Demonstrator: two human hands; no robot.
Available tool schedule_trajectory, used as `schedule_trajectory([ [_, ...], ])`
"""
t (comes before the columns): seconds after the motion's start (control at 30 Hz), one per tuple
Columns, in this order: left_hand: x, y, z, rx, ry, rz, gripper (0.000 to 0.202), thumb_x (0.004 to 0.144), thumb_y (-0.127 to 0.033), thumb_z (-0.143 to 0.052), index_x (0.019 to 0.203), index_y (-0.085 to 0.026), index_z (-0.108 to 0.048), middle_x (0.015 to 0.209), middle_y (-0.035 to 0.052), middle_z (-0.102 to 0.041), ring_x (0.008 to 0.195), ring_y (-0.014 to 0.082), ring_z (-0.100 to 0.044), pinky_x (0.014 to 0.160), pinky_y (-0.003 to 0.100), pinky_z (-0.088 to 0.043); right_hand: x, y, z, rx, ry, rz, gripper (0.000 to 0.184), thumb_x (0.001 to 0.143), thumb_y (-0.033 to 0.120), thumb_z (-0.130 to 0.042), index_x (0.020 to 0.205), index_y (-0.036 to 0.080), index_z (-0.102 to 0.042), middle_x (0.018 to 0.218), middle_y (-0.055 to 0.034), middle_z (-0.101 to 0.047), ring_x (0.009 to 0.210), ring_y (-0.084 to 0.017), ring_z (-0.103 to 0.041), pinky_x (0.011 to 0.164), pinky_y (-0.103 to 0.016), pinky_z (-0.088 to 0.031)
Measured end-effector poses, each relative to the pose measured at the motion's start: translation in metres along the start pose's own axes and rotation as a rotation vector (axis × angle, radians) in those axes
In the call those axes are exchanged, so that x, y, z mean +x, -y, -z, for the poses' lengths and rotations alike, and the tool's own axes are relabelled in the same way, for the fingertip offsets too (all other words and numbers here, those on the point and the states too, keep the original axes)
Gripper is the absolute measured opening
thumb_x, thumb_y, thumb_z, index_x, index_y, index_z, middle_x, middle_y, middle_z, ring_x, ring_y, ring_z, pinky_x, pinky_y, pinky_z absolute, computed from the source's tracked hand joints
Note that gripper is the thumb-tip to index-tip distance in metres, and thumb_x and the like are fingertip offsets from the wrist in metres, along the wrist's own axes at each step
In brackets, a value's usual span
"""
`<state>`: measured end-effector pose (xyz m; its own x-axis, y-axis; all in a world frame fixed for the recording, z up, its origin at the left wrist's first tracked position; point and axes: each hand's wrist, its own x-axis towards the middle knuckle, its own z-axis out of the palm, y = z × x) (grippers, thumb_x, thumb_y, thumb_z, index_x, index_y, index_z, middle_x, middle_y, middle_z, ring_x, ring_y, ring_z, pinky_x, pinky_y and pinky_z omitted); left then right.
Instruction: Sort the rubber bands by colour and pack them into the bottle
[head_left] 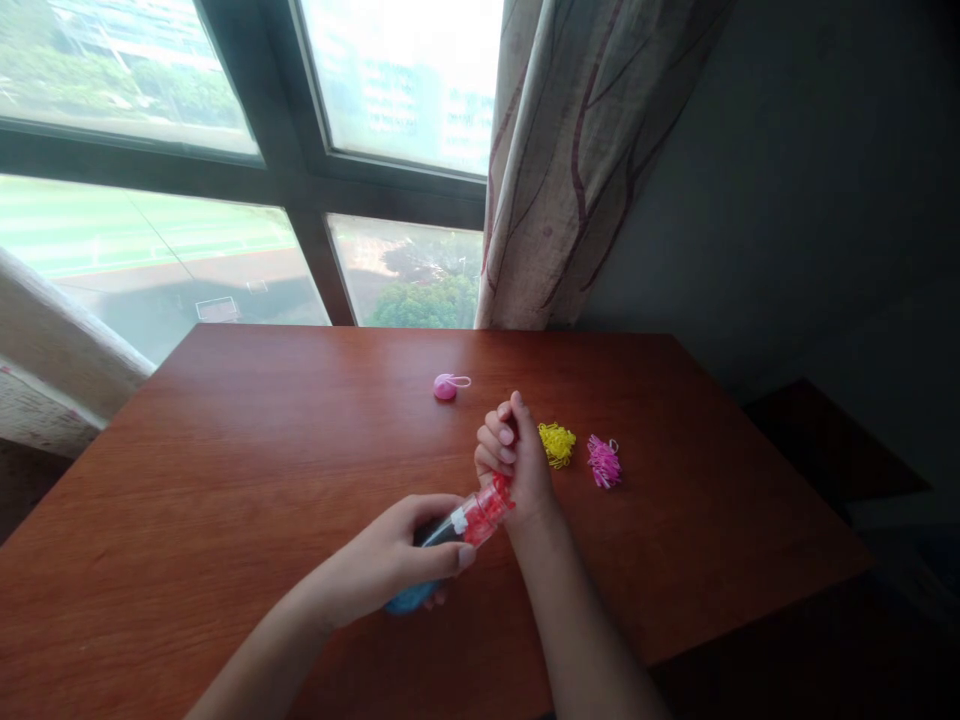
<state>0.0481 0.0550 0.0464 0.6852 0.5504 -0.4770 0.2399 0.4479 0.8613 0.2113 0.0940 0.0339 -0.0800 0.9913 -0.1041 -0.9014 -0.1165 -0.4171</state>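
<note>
My left hand [394, 555] grips a clear plastic bottle [463, 524] held tilted over the wooden table [247, 450]. Its top end is filled with small red bands and its bottom end looks blue. At the bottle's mouth, my right hand [511, 455] is cupped with its fingers curled, touching the red bands there. I cannot see what lies inside that palm. Just right of this hand lie a small yellow pile of bands [557, 443] and a pink pile of bands [604, 461].
A pink round cap with a loop [448, 386] lies further back on the table. Beyond the far edge are a window and a patterned curtain [577, 160]. The table's right edge drops to a dark floor.
</note>
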Motion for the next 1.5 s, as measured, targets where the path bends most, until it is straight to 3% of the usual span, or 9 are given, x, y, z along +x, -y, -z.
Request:
schedule_trajectory([
  [0.2, 0.001, 0.000, 0.000, 0.024, -0.060, -0.018, 0.038, 0.079, -0.042, -0.070, 0.103, -0.015, -0.060, 0.073, -0.0025, -0.055, 0.060, 0.0103, -0.055, 0.056, 0.021, -0.047, -0.002, -0.004, -0.004, -0.164, -0.111, 0.211, 0.031, 0.082, 0.041, -0.070, 0.068, 0.018, -0.056, 0.049, 0.0100, -0.046, 0.035, -0.001, -0.030, 0.031, -0.013, -0.019],
  [0.47, 0.002, -0.003, -0.002, 0.079, -0.129, -0.052, 0.037, 0.079, -0.044, -0.069, 0.098, -0.014, -0.061, 0.073, -0.0013, -0.056, 0.061, 0.0118, -0.054, 0.058, 0.023, -0.048, -0.007, -0.006, -0.010, -0.226, -0.153, 0.315, 0.037, 0.083, 0.050, -0.068, 0.068, 0.019, -0.054, 0.050, 0.0095, -0.047, 0.036, -0.002, -0.033, 0.034, -0.015, -0.021],
  [0.73, 0.001, -0.004, -0.001, 0.214, -0.165, -0.152, 0.036, 0.079, -0.039, -0.067, 0.105, -0.014, -0.064, 0.076, -0.0011, -0.057, 0.064, 0.0121, -0.052, 0.058, 0.022, -0.045, -0.004, -0.002, -0.007, -0.034, -0.102, 0.089, 0.025, 0.085, 0.037, -0.067, 0.071, 0.019, -0.057, 0.055, 0.0089, -0.042, 0.041, -0.003, -0.030, 0.035, -0.012, -0.026],
  [0.97, -0.001, -0.005, 0.004, 0.352, -0.159, -0.194, 0.028, 0.082, -0.038, -0.062, 0.096, -0.014, -0.063, 0.076, -0.0015, -0.054, 0.068, 0.0121, -0.046, 0.061, 0.022, -0.041, -0.004, -0.001, -0.004, 0.196, 0.008, -0.124, 0.015, 0.085, 0.026, -0.066, 0.076, 0.016, -0.060, 0.059, 0.0080, -0.045, 0.046, -0.002, -0.036, 0.037, -0.006, -0.029],
  [1.1, -0.002, -0.006, 0.007, 0.429, -0.181, -0.233, 0.026, 0.082, -0.037, -0.063, 0.093, -0.013, -0.064, 0.079, -0.0011, -0.053, 0.074, 0.0133, -0.044, 0.066, 0.022, -0.038, -0.003, -0.003, -0.001, 0.205, -0.005, -0.238, 0.011, 0.083, 0.023, -0.067, 0.078, 0.015, -0.061, 0.062, 0.0060, -0.051, 0.049, -0.002, -0.041, 0.038, -0.006, -0.033],
  [1.3, -0.001, -0.003, 0.010, 0.461, -0.223, -0.231, 0.030, 0.083, -0.043, -0.062, 0.089, -0.013, -0.063, 0.076, -0.0015, -0.051, 0.071, 0.0129, -0.042, 0.062, 0.022, -0.036, -0.001, -0.006, 0.000, 0.135, -0.043, -0.309, 0.013, 0.082, 0.026, -0.069, 0.078, 0.015, -0.062, 0.065, 0.0049, -0.055, 0.052, -0.002, -0.047, 0.040, -0.006, -0.036],
  [1.5, 0.000, -0.002, 0.009, 0.379, -0.233, -0.193, 0.028, 0.081, -0.040, -0.064, 0.092, -0.014, -0.063, 0.078, -0.0007, -0.057, 0.069, 0.0135, -0.049, 0.062, 0.022, -0.041, 0.001, 0.000, 0.003, 0.196, -0.068, -0.327, 0.010, 0.082, 0.021, -0.067, 0.078, 0.014, -0.061, 0.065, 0.0050, -0.054, 0.050, -0.001, -0.045, 0.040, -0.004, -0.037],
])
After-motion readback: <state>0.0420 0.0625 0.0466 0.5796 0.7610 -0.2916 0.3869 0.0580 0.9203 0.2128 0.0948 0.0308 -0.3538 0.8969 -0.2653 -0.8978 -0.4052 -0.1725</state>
